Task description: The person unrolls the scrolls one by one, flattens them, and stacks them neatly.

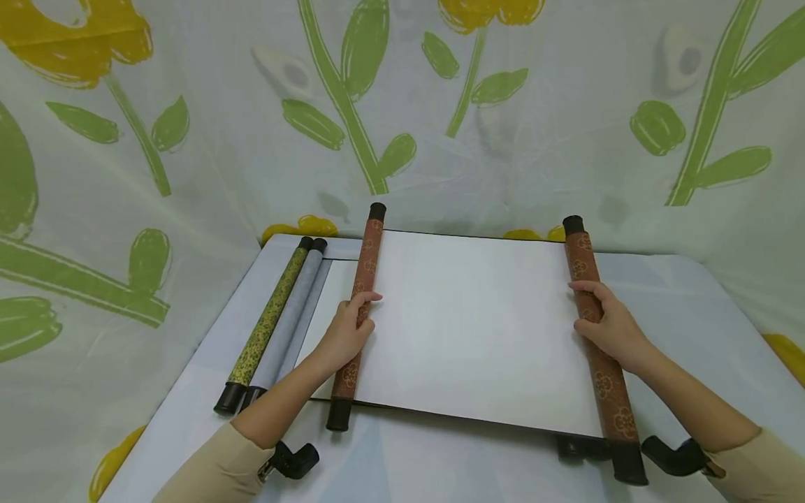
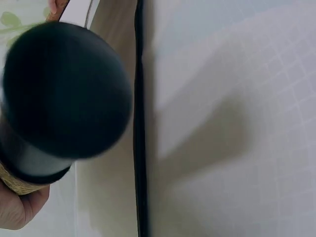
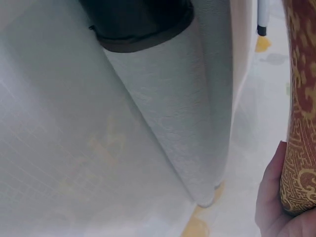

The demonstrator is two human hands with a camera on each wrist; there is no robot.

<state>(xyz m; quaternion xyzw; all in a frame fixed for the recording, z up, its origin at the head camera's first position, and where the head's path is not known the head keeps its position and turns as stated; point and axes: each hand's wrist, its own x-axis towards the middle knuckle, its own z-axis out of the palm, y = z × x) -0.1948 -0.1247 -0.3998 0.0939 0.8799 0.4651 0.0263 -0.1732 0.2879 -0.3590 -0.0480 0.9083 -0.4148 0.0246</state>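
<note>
A hanging scroll is spread between two brown flower-patterned rollers with black end caps, its white sheet [image 1: 478, 328] unrolled between them. My left hand [image 1: 344, 334] grips the left roller [image 1: 370, 258] near its middle, thumb and forefinger over the sheet's side. With my right hand [image 1: 613, 325] I hold the right roller [image 1: 606, 384], which tilts toward me. In the left wrist view a big dark end cap [image 2: 66, 91] covers much of the roller, with left fingers [image 2: 22, 207] below it. The right wrist view has right fingers [image 3: 276, 197] around the gold-patterned roller [image 3: 302, 113].
Left of the scroll, a yellow-green patterned roller [image 1: 270, 314] and a pale grey roller [image 1: 292, 314] lie side by side on the white table [image 1: 207, 349]. Another pale grey roller [image 3: 158, 103] with a black cap lies beneath the scroll's right side. A flower-printed curtain [image 1: 566, 126] surrounds the table.
</note>
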